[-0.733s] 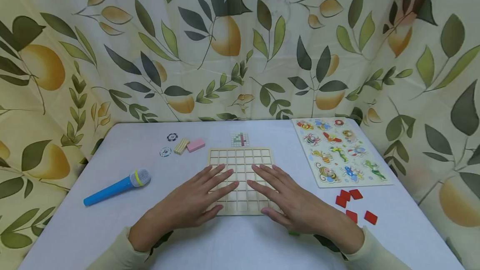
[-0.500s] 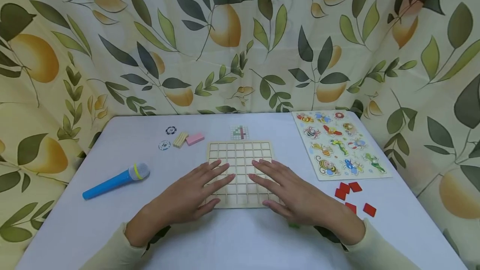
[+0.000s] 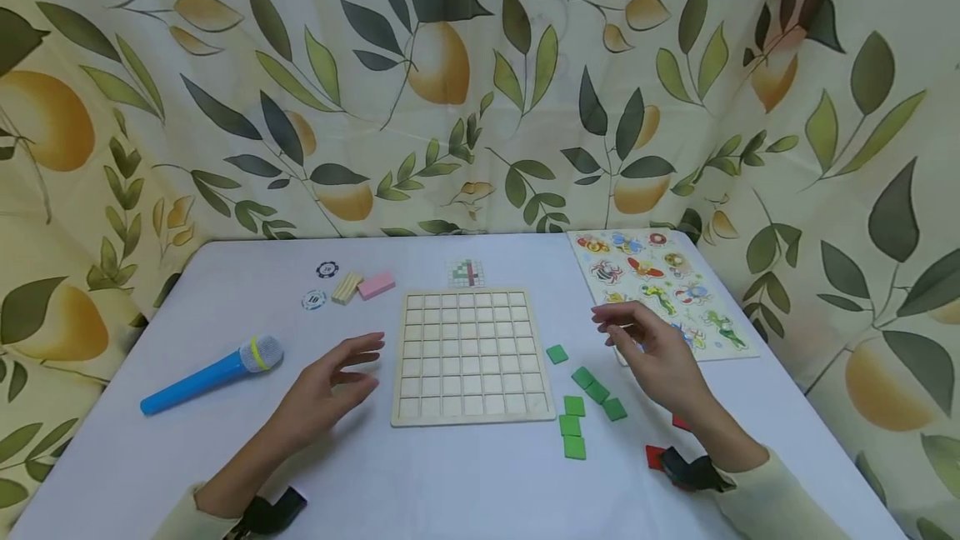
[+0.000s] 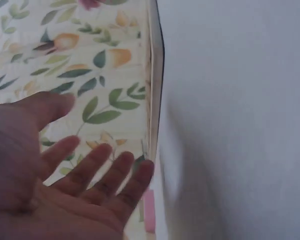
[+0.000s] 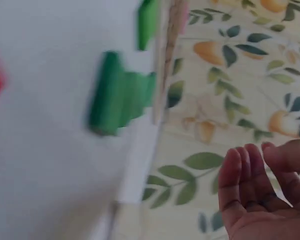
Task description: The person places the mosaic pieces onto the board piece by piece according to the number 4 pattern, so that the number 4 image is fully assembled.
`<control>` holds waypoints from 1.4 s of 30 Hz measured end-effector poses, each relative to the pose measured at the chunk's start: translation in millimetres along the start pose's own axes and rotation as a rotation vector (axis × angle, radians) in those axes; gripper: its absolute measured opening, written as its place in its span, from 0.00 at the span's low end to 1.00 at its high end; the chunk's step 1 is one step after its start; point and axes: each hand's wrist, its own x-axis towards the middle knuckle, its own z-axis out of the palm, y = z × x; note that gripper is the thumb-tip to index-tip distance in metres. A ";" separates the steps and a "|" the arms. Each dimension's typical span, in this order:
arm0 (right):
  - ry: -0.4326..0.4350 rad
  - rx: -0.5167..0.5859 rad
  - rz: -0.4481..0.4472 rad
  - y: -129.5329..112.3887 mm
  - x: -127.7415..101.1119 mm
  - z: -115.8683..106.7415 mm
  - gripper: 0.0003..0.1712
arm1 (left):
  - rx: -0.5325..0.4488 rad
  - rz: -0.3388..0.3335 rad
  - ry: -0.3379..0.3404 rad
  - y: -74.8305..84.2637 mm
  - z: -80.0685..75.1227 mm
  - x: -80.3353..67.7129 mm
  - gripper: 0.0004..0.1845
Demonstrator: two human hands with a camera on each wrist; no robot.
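A wooden grid board [image 3: 474, 357] with bare squares lies mid-table. To its left hovers my left hand [image 3: 326, 394], fingers loosely bent and apart from the board; the left wrist view shows its palm [image 4: 65, 200] holding nothing. My right hand [image 3: 660, 361] is raised right of the board, in front of the picture puzzle [image 3: 678, 294], which it partly covers. Its fingers are relaxed with nothing between them. Between board and right hand lie several green square tiles [image 3: 573, 425]. Red tiles [image 3: 655, 457] show partly from under the right wrist. Behind the board lies a small patterned card [image 3: 467, 273].
On the left lies a blue toy microphone [image 3: 213, 373]. Farther back are a black-and-white chip [image 3: 327, 269], a pale chip [image 3: 314, 299], a ribbed wooden block [image 3: 347, 287] and a pink block [image 3: 377, 284]. A leaf-print curtain [image 3: 450, 148] hangs behind the table.
Both hands have lifted off the board and moved apart, left hand leftward and right hand rightward. The board and green tiles are now uncovered; the right arm covers some red tiles.
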 end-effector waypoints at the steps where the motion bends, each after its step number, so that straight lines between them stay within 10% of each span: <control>1: -0.024 -0.013 0.044 6.5 0.5 2.9 0.16 | 0.009 0.009 -0.014 -3.1 1.9 0.4 0.35; 14: -0.298 -0.079 0.371 56.3 10.2 32.8 0.21 | 0.318 -0.004 -0.209 -22.1 29.3 0.5 0.61; 28: -0.350 -0.167 0.159 62.2 20.2 39.7 0.19 | 0.455 -0.007 -0.187 -16.2 41.0 6.7 0.61; 42: -0.349 -0.214 0.186 33.9 33.0 42.0 0.15 | 0.458 -0.047 -0.160 -9.3 31.7 4.3 0.61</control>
